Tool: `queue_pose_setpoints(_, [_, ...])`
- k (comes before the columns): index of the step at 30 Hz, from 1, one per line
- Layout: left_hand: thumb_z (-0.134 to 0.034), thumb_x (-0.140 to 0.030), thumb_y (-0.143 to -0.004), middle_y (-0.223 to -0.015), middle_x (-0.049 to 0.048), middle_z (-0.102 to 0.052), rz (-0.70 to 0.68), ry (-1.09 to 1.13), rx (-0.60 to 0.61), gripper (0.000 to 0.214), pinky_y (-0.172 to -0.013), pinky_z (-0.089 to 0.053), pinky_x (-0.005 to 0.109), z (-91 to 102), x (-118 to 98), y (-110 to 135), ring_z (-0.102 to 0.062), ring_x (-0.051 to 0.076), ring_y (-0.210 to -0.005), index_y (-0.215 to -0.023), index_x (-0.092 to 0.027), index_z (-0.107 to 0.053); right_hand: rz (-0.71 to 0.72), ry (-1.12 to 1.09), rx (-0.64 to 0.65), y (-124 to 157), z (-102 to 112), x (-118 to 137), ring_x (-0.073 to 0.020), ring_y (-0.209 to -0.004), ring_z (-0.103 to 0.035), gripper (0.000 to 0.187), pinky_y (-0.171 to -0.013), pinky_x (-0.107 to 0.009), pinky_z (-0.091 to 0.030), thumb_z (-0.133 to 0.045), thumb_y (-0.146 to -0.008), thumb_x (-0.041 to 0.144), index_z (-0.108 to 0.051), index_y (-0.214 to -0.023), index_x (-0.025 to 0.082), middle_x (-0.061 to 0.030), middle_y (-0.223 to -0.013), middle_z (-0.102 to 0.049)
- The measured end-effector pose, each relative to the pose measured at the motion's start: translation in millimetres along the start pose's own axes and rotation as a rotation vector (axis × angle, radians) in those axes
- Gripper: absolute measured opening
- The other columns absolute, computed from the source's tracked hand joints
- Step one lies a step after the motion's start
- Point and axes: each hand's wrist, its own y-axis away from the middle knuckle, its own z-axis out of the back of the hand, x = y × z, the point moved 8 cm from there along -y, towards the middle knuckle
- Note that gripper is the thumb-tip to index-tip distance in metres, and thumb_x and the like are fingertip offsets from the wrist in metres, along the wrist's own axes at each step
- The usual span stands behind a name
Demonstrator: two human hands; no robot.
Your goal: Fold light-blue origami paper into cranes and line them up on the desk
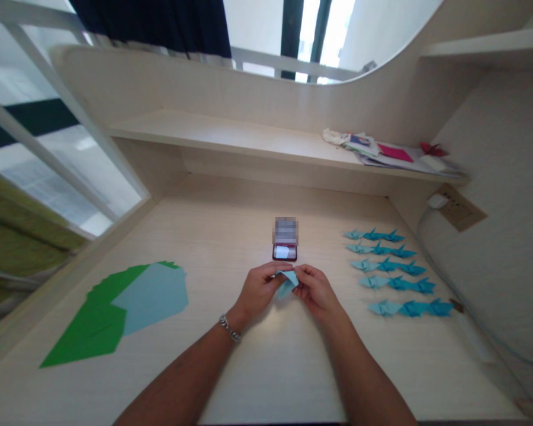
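My left hand (263, 289) and right hand (317, 291) pinch the small blue paper (288, 289) over the table (222, 231) — they cover its sides, so some folds are hidden. A blurry patch (285, 230) hides the far part of the phone (285, 252) just beyond. Pointy blue shapes (412, 308) sit in rows on my right; green sheets (77, 331) and pale sheets (157, 299) lie left.

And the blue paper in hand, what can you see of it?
The paper is pale blue, thin-looking and partly folded, with a flap hanging lower. The left hand and right hand grip it from opposite sides, over the desk, nearer the viewer than the phone. Some edges are hidden.
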Motion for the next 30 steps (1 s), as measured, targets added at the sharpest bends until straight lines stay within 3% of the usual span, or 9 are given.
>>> queue_pose_setpoints(6, [-0.054, -0.027, -0.085, -0.109, 0.0086, -0.067, 0.049, 0.033, -0.005, 0.025, -0.082, -0.05, 0.031, -3.5, 3, 3, -0.064, 0.02, -0.094, -0.104, -0.019, -0.069, -0.022, -0.018, 0.005, -1, 0, -2, -0.0092, -0.058, -0.053, 0.02, -0.054, -0.019, -0.044, -0.077, -0.064, 0.03, -0.066, -0.072, 0.015, -0.0004, -0.065, -0.061])
queue_pose_setpoints(11, [-0.064, -0.029, -0.077, -0.106, 0.0105, -0.068, 0.106, 0.113, -0.032, 0.028, -0.08, -0.051, 0.031, -5.1, 10, 3, -0.064, 0.022, -0.092, -0.101, -0.016, -0.069, 0.014, 0.079, -0.039, -1, 1, -3, -0.0091, -0.054, -0.051, 0.025, -0.05, -0.02, -0.041, -0.077, -0.063, 0.035, -0.065, -0.071, 0.015, 0.0002, -0.061, -0.059])
queue_pose_setpoints(18, [-0.065, -0.031, -0.074, -0.094, 0.01, -0.071, 0.206, 0.107, -0.103, 0.025, -0.077, -0.05, 0.031, 0.4, 21, 0, -0.065, 0.021, -0.085, -0.091, -0.014, -0.071, 0.29, 0.499, -0.211, 3, 8, 23, -0.0112, -0.056, -0.053, 0.027, -0.048, -0.021, -0.041, -0.071, -0.067, 0.04, -0.068, -0.08, 0.016, -0.0003, -0.065, -0.063])
queue_pose_setpoints(24, [-0.062, -0.033, -0.076, -0.083, 0.0058, -0.071, 0.204, -0.014, -0.133, 0.024, -0.067, -0.048, 0.026, 5.3, 25, 1, -0.063, 0.018, -0.075, -0.089, -0.014, -0.071, 0.349, 0.665, -0.08, 8, -9, 29, -0.014, -0.064, -0.056, 0.031, -0.05, -0.023, -0.043, -0.065, -0.073, 0.038, -0.072, -0.097, 0.02, -0.0057, -0.091, -0.07])
queue_pose_setpoints(30, [-0.061, -0.033, -0.077, -0.083, 0.0063, -0.069, 0.184, 0.018, -0.088, 0.025, -0.067, -0.046, 0.026, 1.2, 25, 0, -0.06, 0.017, -0.074, -0.091, -0.013, -0.069, 0.368, 0.692, -0.095, 7, -8, 30, -0.0148, -0.062, -0.057, 0.029, -0.051, -0.024, -0.043, -0.067, -0.072, 0.036, -0.073, -0.095, 0.02, -0.0057, -0.085, -0.071])
